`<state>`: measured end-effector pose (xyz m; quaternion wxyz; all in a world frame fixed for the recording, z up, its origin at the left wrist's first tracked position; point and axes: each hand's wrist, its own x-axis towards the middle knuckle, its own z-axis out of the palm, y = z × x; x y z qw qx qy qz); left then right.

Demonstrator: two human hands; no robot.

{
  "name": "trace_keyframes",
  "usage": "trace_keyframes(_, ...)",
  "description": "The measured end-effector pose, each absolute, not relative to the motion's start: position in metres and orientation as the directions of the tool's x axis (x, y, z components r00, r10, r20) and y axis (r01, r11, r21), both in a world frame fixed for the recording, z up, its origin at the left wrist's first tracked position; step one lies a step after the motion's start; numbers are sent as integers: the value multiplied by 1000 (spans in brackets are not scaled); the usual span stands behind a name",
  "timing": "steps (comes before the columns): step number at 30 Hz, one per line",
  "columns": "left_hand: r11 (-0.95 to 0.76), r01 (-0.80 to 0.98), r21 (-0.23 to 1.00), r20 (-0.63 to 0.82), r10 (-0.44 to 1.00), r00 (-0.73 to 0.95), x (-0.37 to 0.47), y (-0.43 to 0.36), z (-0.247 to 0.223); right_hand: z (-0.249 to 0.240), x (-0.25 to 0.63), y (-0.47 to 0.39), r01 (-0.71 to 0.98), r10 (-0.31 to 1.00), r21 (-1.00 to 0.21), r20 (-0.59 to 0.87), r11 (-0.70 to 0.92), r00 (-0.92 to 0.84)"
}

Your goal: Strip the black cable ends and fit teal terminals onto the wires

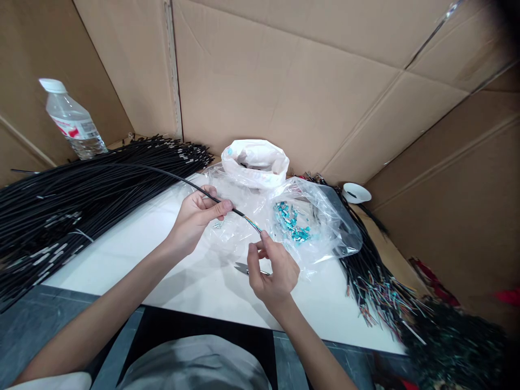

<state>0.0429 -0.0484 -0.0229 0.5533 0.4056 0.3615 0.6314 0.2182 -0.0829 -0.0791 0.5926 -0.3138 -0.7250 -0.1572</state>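
My left hand [195, 219] is closed on a black cable [174, 176], pinching it between thumb and fingers close to its stripped end. From that end come thin coloured wires [252, 223], among them blue and orange ones. The thumb and index finger of my right hand [274, 265] pinch the tips of these wires. A pointed metal blade [242, 268] shows beside the right hand's fingers; whether the hand holds it or it lies on the table I cannot tell. Behind the hands, a clear plastic bag [329, 216] contains small blue-and-silver pieces [291, 222].
A large bundle of black cables [101, 184] covers the left side of the white table [162, 287]. More cables [365, 260] with bared coloured wires lie right. At the back are a white bag [255, 181], a white bowl [356, 193] and a water bottle [75, 122], before cardboard walls [284, 81].
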Motion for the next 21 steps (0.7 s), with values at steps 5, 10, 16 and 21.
trace_keyframes(5,-112,-430,896,92,993,-68,44,-48,-22,-91,213,-94,507,402,-321,914,800,-54)
trace_keyframes(10,-89,-473,876,61,995,-75,44,-47,-21,-98,204,-104,275,619,-597,786,753,12)
trace_keyframes(16,-110,-487,866,73,993,-94,42,-48,-21,-99,197,-108,334,639,-600,769,726,-9)
trace_keyframes(21,-165,-431,887,97,979,-177,44,-47,-22,-93,190,-117,414,691,-629,723,659,0)
